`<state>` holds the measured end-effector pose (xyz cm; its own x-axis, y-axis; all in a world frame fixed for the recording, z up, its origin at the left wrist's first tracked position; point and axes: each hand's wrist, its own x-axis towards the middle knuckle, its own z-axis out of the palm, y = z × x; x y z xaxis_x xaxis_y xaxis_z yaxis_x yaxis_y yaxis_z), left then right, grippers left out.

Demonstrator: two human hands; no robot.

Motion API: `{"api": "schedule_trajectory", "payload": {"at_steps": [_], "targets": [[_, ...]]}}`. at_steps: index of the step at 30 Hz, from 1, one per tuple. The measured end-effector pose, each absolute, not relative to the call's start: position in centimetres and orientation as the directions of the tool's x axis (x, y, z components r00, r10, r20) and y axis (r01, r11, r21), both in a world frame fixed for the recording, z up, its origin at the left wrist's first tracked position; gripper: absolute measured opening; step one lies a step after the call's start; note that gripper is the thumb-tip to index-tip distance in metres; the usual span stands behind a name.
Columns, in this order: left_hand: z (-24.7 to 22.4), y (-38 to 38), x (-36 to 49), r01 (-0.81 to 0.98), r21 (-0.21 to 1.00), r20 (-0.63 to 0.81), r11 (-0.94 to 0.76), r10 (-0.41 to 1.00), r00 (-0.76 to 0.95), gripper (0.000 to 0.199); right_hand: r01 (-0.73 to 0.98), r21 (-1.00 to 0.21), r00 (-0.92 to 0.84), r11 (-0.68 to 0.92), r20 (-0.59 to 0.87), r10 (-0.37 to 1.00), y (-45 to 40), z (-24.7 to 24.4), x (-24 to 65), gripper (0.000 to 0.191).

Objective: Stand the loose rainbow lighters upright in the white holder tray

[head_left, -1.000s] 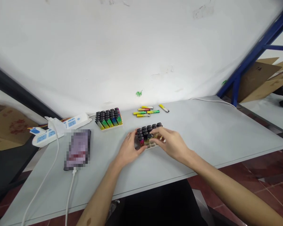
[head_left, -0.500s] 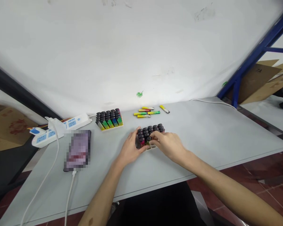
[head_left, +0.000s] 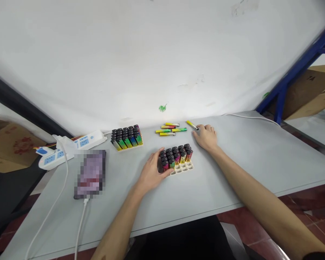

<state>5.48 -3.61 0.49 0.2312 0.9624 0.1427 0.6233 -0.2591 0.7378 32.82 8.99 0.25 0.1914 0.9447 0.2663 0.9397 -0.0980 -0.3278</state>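
Observation:
My left hand (head_left: 151,171) is wrapped around the left end of a cream tray (head_left: 188,167), its thumb along the front and fingers behind. Black-capped lighters (head_left: 176,153) in several colours stand upright in the tray's holes, while holes along its front right side are bare. Behind and to the right, my right hand (head_left: 207,136) has its thumb and forefinger at the black end of a yellow lighter (head_left: 191,124) lying on the table. To the left of that one, several loose lighters (head_left: 168,130) in yellow, red and green lie by the wall.
A second tray (head_left: 130,148) full of upright lighters stands at the back left. Farther left are a white power strip (head_left: 82,142), a phone (head_left: 90,173) with its picture blurred, and white cables (head_left: 82,220). A blue metal frame (head_left: 280,104) rises at the right.
My right hand has left the tray and moved back and right to the lone yellow lighter. A green lighter now shows at the tray's front. My left hand stays at the tray.

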Motion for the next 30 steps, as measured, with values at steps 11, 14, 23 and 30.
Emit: {"api": "schedule_trajectory", "payload": {"at_steps": [11,14,23,30], "targets": [[0.6,-3.7,5.5,0.640,0.720,0.147,-0.269,0.960,0.238,0.078,0.520,-0.843,0.363,0.136,0.363,0.858,8.7,0.5,34.5,0.022],[0.7,-3.7,5.5,0.645,0.717,0.145,-0.266,0.961,0.235,0.078,0.127,-0.973,0.319,0.193,0.224,0.921,7.8,1.4,33.9,0.029],[0.6,-3.8,5.4,0.660,0.701,0.149,-0.268,0.961,0.232,0.076,-0.159,-0.985,0.107,-0.066,-0.084,0.991,6.1,2.2,31.4,0.054],[0.9,-3.9,5.6,0.656,0.712,0.130,-0.249,0.966,0.225,0.074,-0.225,-0.966,0.141,-0.127,-0.161,0.977,5.7,2.8,30.5,0.047]]}}
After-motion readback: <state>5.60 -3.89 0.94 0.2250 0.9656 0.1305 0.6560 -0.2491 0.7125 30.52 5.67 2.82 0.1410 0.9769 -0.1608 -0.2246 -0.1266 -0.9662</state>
